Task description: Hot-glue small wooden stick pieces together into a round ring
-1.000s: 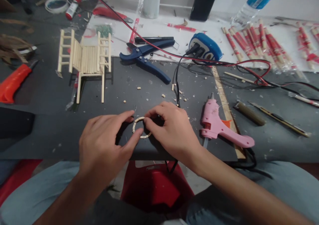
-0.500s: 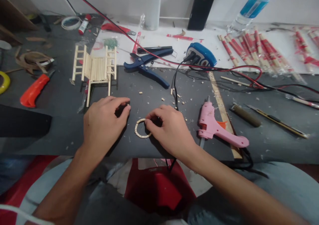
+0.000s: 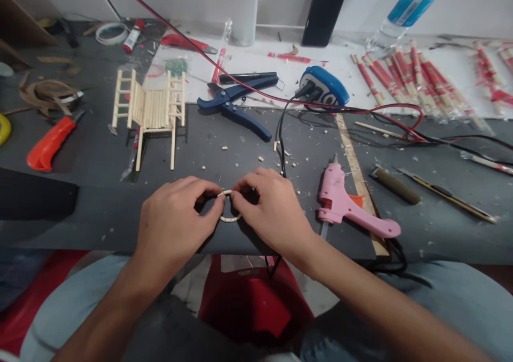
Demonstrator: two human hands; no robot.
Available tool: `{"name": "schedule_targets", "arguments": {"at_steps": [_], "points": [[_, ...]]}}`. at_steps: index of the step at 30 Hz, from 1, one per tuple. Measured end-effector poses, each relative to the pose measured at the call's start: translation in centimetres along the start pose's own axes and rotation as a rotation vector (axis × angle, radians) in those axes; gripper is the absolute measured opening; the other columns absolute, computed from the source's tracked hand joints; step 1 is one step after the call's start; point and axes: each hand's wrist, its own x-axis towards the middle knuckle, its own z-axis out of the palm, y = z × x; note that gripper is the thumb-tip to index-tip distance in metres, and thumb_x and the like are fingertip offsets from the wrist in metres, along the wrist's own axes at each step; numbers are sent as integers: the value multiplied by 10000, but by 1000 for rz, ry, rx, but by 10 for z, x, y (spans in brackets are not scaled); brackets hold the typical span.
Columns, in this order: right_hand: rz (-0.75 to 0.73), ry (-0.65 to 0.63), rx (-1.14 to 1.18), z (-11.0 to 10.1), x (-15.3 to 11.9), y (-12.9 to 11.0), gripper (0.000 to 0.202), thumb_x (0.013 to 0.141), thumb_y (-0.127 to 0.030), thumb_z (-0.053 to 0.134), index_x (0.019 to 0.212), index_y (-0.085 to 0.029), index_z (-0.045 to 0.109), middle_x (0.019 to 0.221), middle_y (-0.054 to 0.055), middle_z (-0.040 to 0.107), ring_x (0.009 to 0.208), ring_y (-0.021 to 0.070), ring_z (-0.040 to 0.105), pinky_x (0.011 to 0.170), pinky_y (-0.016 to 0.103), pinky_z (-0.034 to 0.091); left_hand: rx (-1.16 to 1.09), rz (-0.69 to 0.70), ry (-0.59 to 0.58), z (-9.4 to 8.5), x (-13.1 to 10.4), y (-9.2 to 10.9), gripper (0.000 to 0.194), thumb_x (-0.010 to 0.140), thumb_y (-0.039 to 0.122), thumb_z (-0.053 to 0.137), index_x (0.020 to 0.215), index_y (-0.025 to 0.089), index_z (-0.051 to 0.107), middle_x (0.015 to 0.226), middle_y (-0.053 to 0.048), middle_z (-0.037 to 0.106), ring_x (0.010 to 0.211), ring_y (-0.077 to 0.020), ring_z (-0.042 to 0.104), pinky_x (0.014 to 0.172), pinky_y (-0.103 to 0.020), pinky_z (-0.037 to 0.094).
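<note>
I see a dark grey bench (image 3: 100, 228), its near edge running across in front of the person's lap. The left forearm (image 3: 110, 308) slants in over that edge from the lower left, the right forearm (image 3: 372, 292) from the lower right. The left hand (image 3: 176, 218) and right hand (image 3: 272, 207) face each other, backs up, wrists low, fingers curled inward. On each, forefinger and thumb close narrowly on a small ring of short wooden pieces (image 3: 230, 219), their tips nearly meeting across its far side. Beyond the left hand, toward the bench's far edge, stands a miniature chair of thin sticks (image 3: 154, 108). To its right, a blue cutter (image 3: 228, 105) lies partly on a white sheet (image 3: 256, 57). A pink glue gun (image 3: 334, 186) lies beside the right hand, nozzle toward the far edge. The ring is near the middle of the near edge; I cannot tell whether it touches the bench. Tiny wood scraps (image 3: 224, 148) dot the surface beyond.
</note>
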Motion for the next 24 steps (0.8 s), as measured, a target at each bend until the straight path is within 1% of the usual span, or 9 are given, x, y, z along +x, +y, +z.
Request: {"name": "schedule_targets", "arguments": {"at_steps": [4,6,8,9,12,15,18,21,24], "points": [[-18,-11,-30,0,-1,1,106,930,-149,680,872,-180,764,860,40,713,891,215,628,799,321,428,-2,5,11,-1,-1,0,133,920,325,658,921,276,781,906,-20,808,868,-293,753,770,-433,537],[-39,-7,-21,-1,-2,0,88,930,-157,684,950,-176,768,890,47,718,914,226,636,817,331,440,7,30,57,-2,-3,2,130,939,311,656,904,280,777,905,-16,815,845,-281,755,781,-431,536],[-59,3,30,-2,-3,0,141,937,-152,678,1046,-177,765,954,55,730,953,229,651,840,329,458,8,65,117,-3,-5,4,135,961,305,655,907,280,776,915,-14,827,828,-270,761,793,-427,538],[-67,8,58,-2,-3,-1,151,941,-144,671,1057,-179,763,976,57,732,963,225,657,844,325,465,3,80,141,-4,-6,5,135,971,304,655,916,278,776,921,-13,833,825,-265,765,793,-422,541],[-72,13,91,-1,-3,-2,129,945,-112,661,981,-182,764,960,51,737,946,210,666,834,313,469,-16,101,168,-4,-6,6,128,980,301,661,935,274,777,918,-8,841,815,-256,777,789,-409,549],[-78,8,74,-1,-2,-1,108,940,-113,681,965,-179,763,936,45,747,930,210,667,826,316,465,-48,78,161,-3,-7,5,107,959,293,686,930,275,788,885,1,838,787,-245,776,786,-391,554],[-86,-9,40,-2,-2,1,86,933,-134,692,971,-175,757,941,48,747,937,219,663,825,323,463,-77,21,143,-3,-7,1,95,933,287,706,932,290,802,862,14,833,774,-236,776,765,-364,552],[-88,-42,24,-5,-2,1,139,911,-133,699,1033,-152,762,978,60,732,924,218,659,815,323,467,-115,-30,133,-3,-7,-3,87,916,287,722,941,305,804,838,29,823,754,-217,769,750,-335,546],[-82,-54,24,-4,1,1,184,950,-136,659,1075,-135,793,993,70,720,870,198,660,795,317,472,-166,-64,127,-4,-5,-5,75,912,271,728,929,299,796,810,40,807,719,-187,751,752,-307,544]]}}
